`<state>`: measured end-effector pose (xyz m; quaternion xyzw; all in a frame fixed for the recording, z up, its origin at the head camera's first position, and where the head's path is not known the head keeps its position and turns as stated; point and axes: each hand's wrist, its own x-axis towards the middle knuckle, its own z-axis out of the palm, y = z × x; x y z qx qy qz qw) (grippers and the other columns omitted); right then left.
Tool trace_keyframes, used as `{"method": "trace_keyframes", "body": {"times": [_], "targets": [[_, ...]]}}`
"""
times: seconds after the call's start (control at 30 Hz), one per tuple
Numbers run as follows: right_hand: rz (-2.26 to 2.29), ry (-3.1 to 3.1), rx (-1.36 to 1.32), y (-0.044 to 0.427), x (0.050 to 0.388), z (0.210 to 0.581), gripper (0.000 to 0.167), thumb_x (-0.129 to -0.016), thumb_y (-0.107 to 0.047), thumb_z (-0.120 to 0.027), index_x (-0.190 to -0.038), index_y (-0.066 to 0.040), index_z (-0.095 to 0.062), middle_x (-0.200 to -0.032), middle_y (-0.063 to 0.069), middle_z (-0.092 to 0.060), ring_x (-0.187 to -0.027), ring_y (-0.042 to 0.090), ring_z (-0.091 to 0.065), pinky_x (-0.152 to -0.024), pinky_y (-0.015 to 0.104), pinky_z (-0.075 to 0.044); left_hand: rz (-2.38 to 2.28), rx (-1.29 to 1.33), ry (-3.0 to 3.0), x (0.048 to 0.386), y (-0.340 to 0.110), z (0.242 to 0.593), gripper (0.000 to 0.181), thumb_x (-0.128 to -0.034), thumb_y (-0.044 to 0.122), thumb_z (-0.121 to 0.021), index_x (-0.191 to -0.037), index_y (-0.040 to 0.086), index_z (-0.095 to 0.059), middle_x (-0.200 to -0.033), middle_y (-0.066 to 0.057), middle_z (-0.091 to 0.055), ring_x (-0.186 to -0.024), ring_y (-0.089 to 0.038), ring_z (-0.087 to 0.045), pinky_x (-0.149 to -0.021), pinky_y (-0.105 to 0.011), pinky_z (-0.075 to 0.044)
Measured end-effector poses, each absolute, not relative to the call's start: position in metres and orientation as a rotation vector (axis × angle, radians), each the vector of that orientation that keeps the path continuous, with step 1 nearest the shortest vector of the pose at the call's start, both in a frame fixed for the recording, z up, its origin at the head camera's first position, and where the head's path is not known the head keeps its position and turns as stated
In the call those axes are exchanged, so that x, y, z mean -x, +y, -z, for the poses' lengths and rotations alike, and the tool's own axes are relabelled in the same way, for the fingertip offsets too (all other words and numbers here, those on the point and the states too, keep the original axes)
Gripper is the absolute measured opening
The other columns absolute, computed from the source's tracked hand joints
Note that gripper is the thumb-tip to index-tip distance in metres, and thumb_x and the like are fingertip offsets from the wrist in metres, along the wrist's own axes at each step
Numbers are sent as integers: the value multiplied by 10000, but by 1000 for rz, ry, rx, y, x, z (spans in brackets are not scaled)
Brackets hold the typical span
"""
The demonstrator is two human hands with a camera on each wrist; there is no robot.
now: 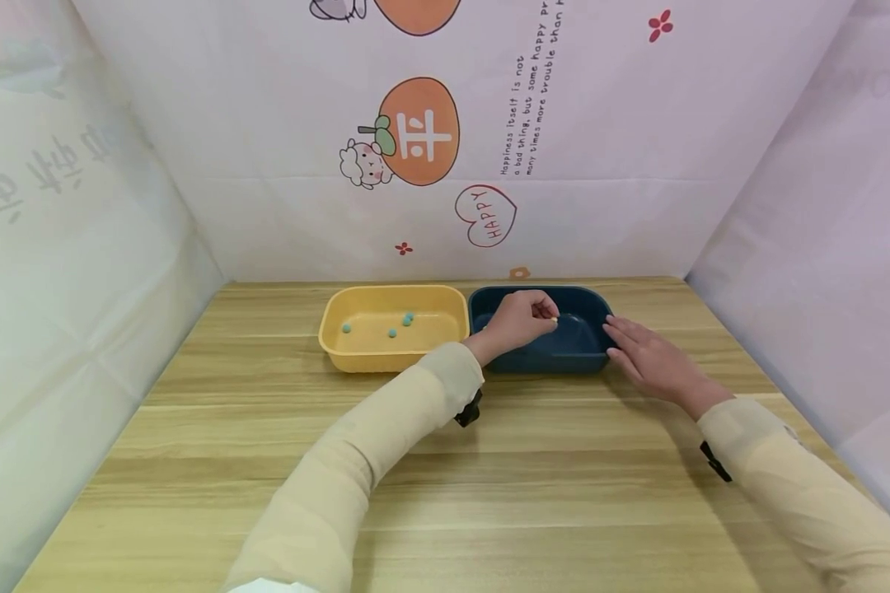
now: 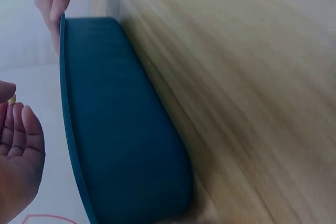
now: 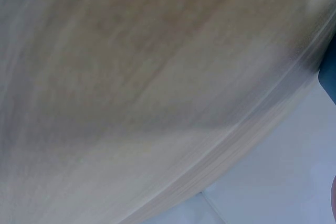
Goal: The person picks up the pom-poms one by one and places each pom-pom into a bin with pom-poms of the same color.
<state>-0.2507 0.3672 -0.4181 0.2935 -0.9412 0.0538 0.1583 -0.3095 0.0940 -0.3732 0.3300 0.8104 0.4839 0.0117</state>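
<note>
Over the dark blue bin (image 1: 586, 329), my left hand (image 1: 517, 321) pinches a small yellow ball (image 1: 554, 319) between thumb and fingertips. In the left wrist view the same yellow ball (image 2: 12, 99) shows at the tips of the left hand (image 2: 23, 148), beyond the bin's rim. My right hand (image 1: 656, 362) touches the bin's right end with fingers fairly straight. The left hand and forearm hide part of the bin's inside. To the left, a yellow bin (image 1: 371, 361) holds several small blue-green balls (image 1: 392, 333). The right wrist view shows only a corner of the blue bin (image 3: 329, 72).
Both bins stand side by side at the back of the wood-grain table (image 1: 504, 494). Behind them hangs a printed white cloth (image 1: 601, 206), and similar white cloths enclose the left and right sides.
</note>
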Motion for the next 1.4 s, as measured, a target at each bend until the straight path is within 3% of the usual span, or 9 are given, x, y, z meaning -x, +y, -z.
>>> {"method": "trace_keyframes", "body": {"times": [0.73, 1.4], "targets": [[-148, -2681, -846, 371, 253, 422, 483, -1023, -206, -492, -1374, 123, -454, -1433, 302, -407, -1316, 455, -372, -1134, 458, -253, -1393, -904, 2673, 334, 87, 379, 76, -912, 88, -683, -963, 33, -673, -847, 17, -609, -772, -117, -560, -673, -185, -466], [-149, -2726, -826, 370, 252, 422, 498, -1036, -225, -467, -1391, 122, -430, -1448, 305, -382, -1330, 455, -349, -1135, 471, -244, -1336, -860, 2728, 336, 83, 385, 48, -913, 102, -687, -938, 83, -651, -873, 16, -602, -790, -126, -556, -706, -193, -473]]}}
